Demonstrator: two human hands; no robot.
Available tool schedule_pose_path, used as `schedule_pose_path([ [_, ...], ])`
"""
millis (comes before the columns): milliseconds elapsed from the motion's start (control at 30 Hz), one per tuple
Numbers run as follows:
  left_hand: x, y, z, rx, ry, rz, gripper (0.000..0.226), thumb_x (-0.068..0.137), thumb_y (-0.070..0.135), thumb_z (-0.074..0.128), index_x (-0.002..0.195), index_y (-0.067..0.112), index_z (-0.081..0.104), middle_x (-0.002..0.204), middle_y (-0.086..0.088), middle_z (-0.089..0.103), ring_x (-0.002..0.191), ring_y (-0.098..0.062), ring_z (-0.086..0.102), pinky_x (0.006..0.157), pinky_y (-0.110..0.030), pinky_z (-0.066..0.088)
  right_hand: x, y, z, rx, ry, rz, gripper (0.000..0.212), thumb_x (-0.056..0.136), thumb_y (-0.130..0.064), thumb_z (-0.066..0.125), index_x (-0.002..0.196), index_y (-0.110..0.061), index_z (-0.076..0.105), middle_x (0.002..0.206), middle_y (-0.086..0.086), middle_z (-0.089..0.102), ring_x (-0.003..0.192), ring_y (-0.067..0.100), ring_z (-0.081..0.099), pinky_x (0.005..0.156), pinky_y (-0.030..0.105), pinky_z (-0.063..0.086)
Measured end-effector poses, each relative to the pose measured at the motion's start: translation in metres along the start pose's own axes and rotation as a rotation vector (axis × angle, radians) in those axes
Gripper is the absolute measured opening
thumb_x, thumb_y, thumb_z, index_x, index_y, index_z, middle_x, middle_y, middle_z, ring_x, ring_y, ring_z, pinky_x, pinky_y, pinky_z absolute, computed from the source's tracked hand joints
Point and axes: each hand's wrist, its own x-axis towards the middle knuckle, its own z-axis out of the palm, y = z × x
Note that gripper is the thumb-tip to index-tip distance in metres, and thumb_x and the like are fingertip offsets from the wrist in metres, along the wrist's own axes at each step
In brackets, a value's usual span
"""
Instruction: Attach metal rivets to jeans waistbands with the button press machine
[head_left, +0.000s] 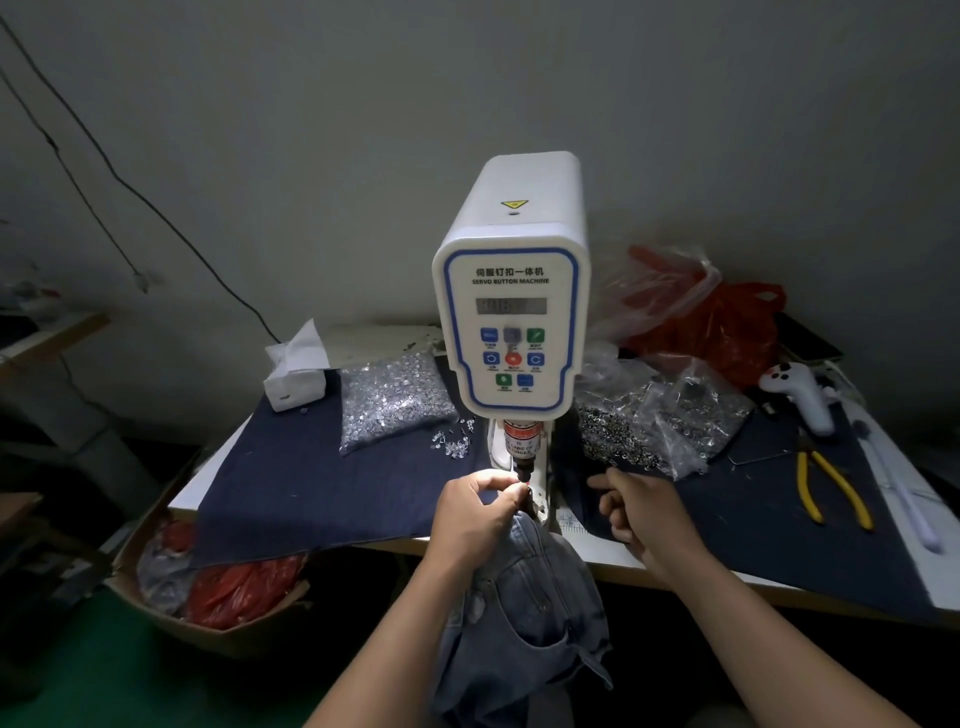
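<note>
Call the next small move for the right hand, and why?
Probably reach on to the open bag of metal rivets and pick one. The right hand hovers over the dark cloth just short of that bag, index finger extended, holding nothing, while the left hand pinches the jeans waistband at the die under the button press machine.

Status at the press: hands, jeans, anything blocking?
Left hand pinching the jeans under the press head. Right hand loosely curled, empty, over the dark cloth. Left fingertips close beneath the punch.
</note>
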Motion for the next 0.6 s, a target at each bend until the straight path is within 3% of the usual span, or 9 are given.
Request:
schedule_pose_path([
  [167,0.002,0.009,-0.007,0.102,-0.047,-0.017,0.019,0.089,0.022,0.081,0.073,0.03,0.074,0.079,0.018,0.075,0.075,0.01,0.066,0.068,-0.007,0.044,0.001,0.003,0.002,-0.026,-0.007,-0.022,0.03,0.104,-0.019,0.049,0.101,0.001,0.071,0.057,0.004,0.053,0.045,0.01,0.036,0.037,0.022,0.023],
  [367,0.012,0.028,-0.008,0.338,-0.121,-0.056,0.017,0.091,0.027,0.078,0.077,0.028,0.07,0.085,0.008,0.073,0.085,-0.009,0.067,0.066,-0.022,0.044,0.002,0.003,0.0,-0.026,-0.015,-0.007,0.031,0.106,-0.02,0.049,0.101,0.001,0.071,0.056,0.005,0.053,0.044,0.01,0.036,0.037,0.022,0.024],
  [533,0.011,0.033,-0.009,0.325,-0.121,-0.066,0.012,0.09,0.024,0.079,0.082,0.023,0.071,0.087,0.006,0.072,0.088,-0.011,0.068,0.073,-0.023,0.047,0.003,0.002,0.0,-0.003,-0.018,-0.005,0.034,0.106,-0.024,0.049,0.102,0.002,0.071,0.056,0.005,0.054,0.043,0.009,0.036,0.037,0.022,0.025],
  [600,0.008,0.032,-0.01,0.282,-0.112,-0.055,0.01,0.09,0.022,0.08,0.089,0.019,0.071,0.089,0.005,0.072,0.084,-0.006,0.067,0.071,-0.017,0.048,0.001,0.001,0.001,-0.03,-0.03,-0.007,0.035,0.107,-0.026,0.049,0.103,0.001,0.071,0.057,0.005,0.055,0.043,0.009,0.037,0.037,0.022,0.025],
])
